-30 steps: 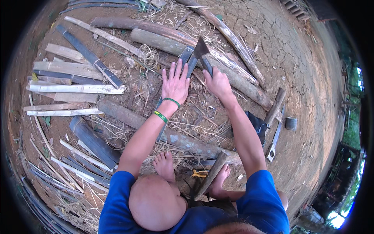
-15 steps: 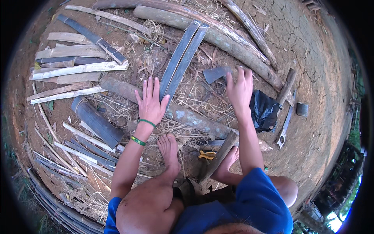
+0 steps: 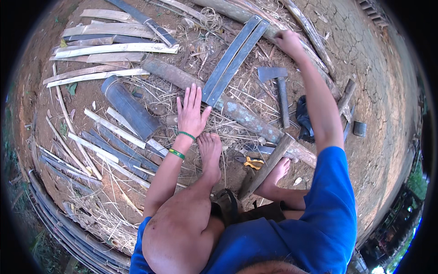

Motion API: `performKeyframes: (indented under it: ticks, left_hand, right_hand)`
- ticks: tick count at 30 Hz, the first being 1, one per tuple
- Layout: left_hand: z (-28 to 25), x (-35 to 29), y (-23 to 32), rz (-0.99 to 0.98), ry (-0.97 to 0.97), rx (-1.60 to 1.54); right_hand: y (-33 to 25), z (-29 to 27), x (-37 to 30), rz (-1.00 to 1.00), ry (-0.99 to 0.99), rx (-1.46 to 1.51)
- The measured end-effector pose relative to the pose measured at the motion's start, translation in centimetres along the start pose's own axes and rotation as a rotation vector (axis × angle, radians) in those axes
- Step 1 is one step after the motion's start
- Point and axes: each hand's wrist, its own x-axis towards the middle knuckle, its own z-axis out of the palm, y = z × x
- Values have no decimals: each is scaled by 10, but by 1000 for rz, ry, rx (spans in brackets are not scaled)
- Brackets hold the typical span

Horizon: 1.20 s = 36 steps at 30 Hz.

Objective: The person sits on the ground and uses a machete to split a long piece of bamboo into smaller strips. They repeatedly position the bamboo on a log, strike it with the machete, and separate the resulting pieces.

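Two dark split-bamboo slats (image 3: 235, 59) lie side by side with a narrow gap between them, bridging two logs, with small bright dots at their ends. My left hand (image 3: 192, 114) is open, palm down, with its fingers spread beside the slats' near end. It looks close to the near log (image 3: 244, 118). Over the far log (image 3: 228, 10), just right of the slats' far end, my right hand (image 3: 289, 43) has its fingers curled in. Anything inside them is hidden. A hatchet (image 3: 283, 102) lies on the ground between the logs, nearer my right arm.
Split bamboo pieces (image 3: 109, 48) and a thick bamboo section (image 3: 130, 107) lie at left. Yellow-handled pliers (image 3: 251, 161) rest near my feet, beside a slanted wooden piece (image 3: 267, 164). A black plastic bag (image 3: 303, 119) and a short dark cylinder (image 3: 359, 129) sit at right.
My right hand has moved away from above the hatchet to the far log, leaving the hatchet in full sight. The view has shifted; my left hand stays by the slats' near end.
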Motion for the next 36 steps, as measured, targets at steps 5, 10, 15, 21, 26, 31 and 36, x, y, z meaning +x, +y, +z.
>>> performKeyframes:
  ticks: [5, 10, 15, 21, 26, 31, 36]
  left_hand:
    - [-6, -28, 4, -39, -78, -32]
    - [-2, -65, -3, 50, -65, -12]
    - [1, -105, -9, 64, -32, 45]
    - [-43, -132, -19, 15, -258, -200]
    - [-58, -161, -48, -397, 215, 141]
    - [-14, -228, -121, -986, 176, 69]
    - [-23, -211, -115, -978, 347, 265]
  right_hand:
    - [73, -84, -108, -120, -38, -450]
    - [81, -118, -261, -195, -485, -316]
    - [66, -76, -338, -58, -507, -384]
    - [79, -41, -352, -122, -397, -99]
    - [68, -60, -353, -133, -282, 20]
    - [59, -59, -328, -235, -337, 42]
    - [53, -65, -309, -276, -384, 36]
